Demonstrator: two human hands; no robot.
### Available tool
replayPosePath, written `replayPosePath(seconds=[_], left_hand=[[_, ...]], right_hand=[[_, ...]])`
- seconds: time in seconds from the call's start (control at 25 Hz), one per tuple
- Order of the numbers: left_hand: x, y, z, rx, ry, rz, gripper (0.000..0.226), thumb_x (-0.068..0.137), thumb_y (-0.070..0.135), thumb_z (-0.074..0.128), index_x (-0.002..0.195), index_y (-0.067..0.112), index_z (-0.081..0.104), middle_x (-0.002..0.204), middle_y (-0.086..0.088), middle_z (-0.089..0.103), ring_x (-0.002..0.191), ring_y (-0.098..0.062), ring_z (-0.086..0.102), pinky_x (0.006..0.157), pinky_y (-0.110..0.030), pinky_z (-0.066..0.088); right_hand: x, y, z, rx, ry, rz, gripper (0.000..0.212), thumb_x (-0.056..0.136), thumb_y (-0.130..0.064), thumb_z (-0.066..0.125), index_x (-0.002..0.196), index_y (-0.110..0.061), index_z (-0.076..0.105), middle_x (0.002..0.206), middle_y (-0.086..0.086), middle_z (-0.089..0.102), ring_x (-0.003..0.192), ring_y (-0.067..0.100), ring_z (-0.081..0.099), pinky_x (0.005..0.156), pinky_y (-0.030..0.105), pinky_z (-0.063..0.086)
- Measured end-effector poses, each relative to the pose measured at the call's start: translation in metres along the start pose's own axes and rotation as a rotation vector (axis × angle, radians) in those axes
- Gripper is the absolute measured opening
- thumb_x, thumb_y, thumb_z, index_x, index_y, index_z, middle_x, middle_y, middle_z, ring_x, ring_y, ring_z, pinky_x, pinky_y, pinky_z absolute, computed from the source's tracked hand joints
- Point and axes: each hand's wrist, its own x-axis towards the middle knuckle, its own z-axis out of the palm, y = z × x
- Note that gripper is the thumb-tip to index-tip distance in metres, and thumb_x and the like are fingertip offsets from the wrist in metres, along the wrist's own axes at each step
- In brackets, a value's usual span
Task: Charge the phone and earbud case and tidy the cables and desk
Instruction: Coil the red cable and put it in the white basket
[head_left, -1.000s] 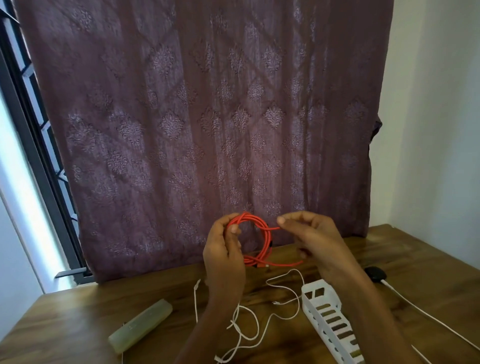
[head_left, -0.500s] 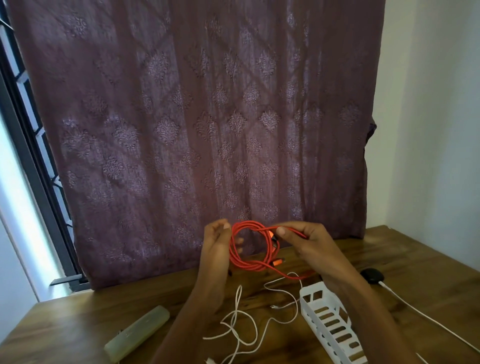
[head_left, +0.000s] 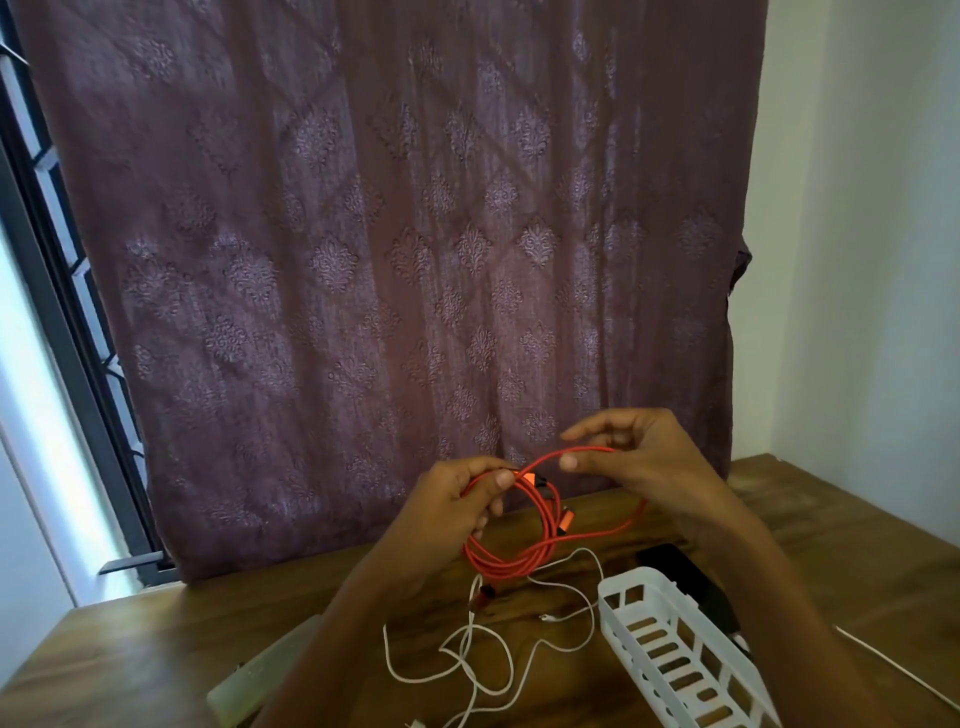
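Both hands are up over the table (head_left: 130, 649), w/ a red cable (head_left: 511, 565) btwn them.

L hand (head_left: 457, 506): grip closed on the coiled part, thumb pressing the bundle against curled fingers at the top of the loops. Several turns hang below the hand; can't tell if they touch the wood. One orange plug (head_left: 527, 477) sits right beside the L thumb. A second orange plug (head_left: 567, 519) hangs on the coil's R side.

R hand (head_left: 639, 457): grip lightly closed on a single loose strand, thumb under it, fingers curled over, index finger sticking out twd the L hand. The strand arcs from the L thumb up into the R hand, comes out below it and swings back to the bottom of the coil.

Under the coil a white cable (head_left: 467, 649) lies in loose tangled loops on the table, one end running off the bottom edge. R of it is a white slotted plastic basket (head_left: 623, 578), lying lengthwise twd the camera, partly behind the R forearm. Just behind the basket is a dark flat object (head_left: 675, 564); phone or not, can't tell. A thin white lead (head_left: 893, 666) crosses the table far R. Bottom L is a pale translucent case (head_left: 260, 680), half hidden by the L forearm.

Bkgd: maroon patterned curtain (head_left: 389, 260), dark window frame (head_left: 52, 312) at L, white wall (head_left: 857, 260) at R.
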Motion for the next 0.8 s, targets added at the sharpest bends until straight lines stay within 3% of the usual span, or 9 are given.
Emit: replayPosePath(seconds=[0.12,0.24,0.32,0.4,0.44,0.52,0.64,0.8], left_hand=[[-0.001,-0.002,0.002,0.085,0.067,0.03,0.025,0.093,0.015,0.048,0.085,0.03,0.066,0.049,0.012,0.053,0.043,-0.003,0.042,0.046,-0.02,0.037],[0.002,-0.005,0.006,0.081,0.22,0.04,0.026,0.093,0.015,0.049,0.08,0.03,0.065,0.048,0.013,0.053,0.043,-0.002,0.042,0.048,-0.025,0.039],[0.003,-0.006,0.008,-0.054,0.352,0.012,0.025,0.093,0.012,0.047,0.08,0.024,0.064,0.047,0.01,0.051,0.041,-0.001,0.04,0.045,-0.022,0.038],[0.004,-0.004,0.009,-0.218,0.444,-0.017,0.023,0.094,0.01,0.045,0.081,0.015,0.063,0.051,0.008,0.046,0.038,-0.001,0.038,0.041,-0.017,0.037],[0.004,-0.003,0.009,-0.278,0.471,-0.036,0.022,0.095,0.01,0.044,0.082,0.012,0.062,0.054,0.005,0.044,0.037,-0.001,0.038,0.039,-0.015,0.036],[0.003,-0.003,0.011,-0.317,0.491,-0.063,0.022,0.095,0.01,0.043,0.08,0.01,0.059,0.056,0.001,0.041,0.037,-0.001,0.037,0.037,-0.012,0.035],[0.0,-0.01,0.012,-0.254,0.478,-0.061,0.021,0.094,0.008,0.044,0.081,0.009,0.06,0.055,0.001,0.042,0.037,0.0,0.037,0.039,-0.015,0.036],[-0.005,-0.016,0.009,-0.116,0.454,-0.043,0.025,0.094,0.01,0.046,0.08,0.022,0.064,0.048,0.008,0.048,0.038,0.0,0.039,0.043,-0.021,0.037]], right_hand=[[0.001,-0.001,-0.009,-0.129,-0.077,0.084,0.028,0.051,-0.034,0.078,0.071,-0.016,0.07,0.054,0.004,0.052,0.051,0.011,0.047,0.052,0.012,0.041],[0.002,0.003,-0.011,-0.088,0.005,0.069,0.024,0.057,-0.038,0.074,0.056,-0.016,0.064,0.049,-0.002,0.042,0.048,0.007,0.037,0.052,0.014,0.039],[-0.001,0.012,-0.012,0.211,0.024,0.115,0.018,0.061,-0.034,0.075,0.062,-0.016,0.068,0.053,-0.003,0.046,0.054,0.009,0.044,0.069,0.024,0.047],[-0.004,0.028,-0.007,0.685,-0.056,0.144,0.03,0.056,-0.031,0.084,0.077,-0.012,0.072,0.06,-0.002,0.055,0.061,0.011,0.056,0.086,0.037,0.054],[-0.006,0.034,-0.002,0.858,-0.07,0.144,0.037,0.055,-0.03,0.086,0.083,-0.009,0.072,0.063,0.0,0.058,0.064,0.012,0.06,0.086,0.039,0.055],[-0.007,0.039,0.011,0.979,-0.002,0.152,0.03,0.066,-0.026,0.076,0.086,-0.006,0.068,0.062,0.001,0.053,0.059,0.011,0.057,0.07,0.033,0.059],[-0.005,0.027,0.016,0.849,0.167,0.122,0.019,0.079,-0.022,0.054,0.085,-0.006,0.063,0.06,-0.001,0.04,0.047,0.005,0.039,0.044,0.017,0.043],[0.004,0.014,0.003,0.454,0.366,0.035,0.019,0.089,-0.022,0.056,0.079,-0.013,0.07,0.056,-0.003,0.035,0.042,0.002,0.029,0.038,0.014,0.028]])
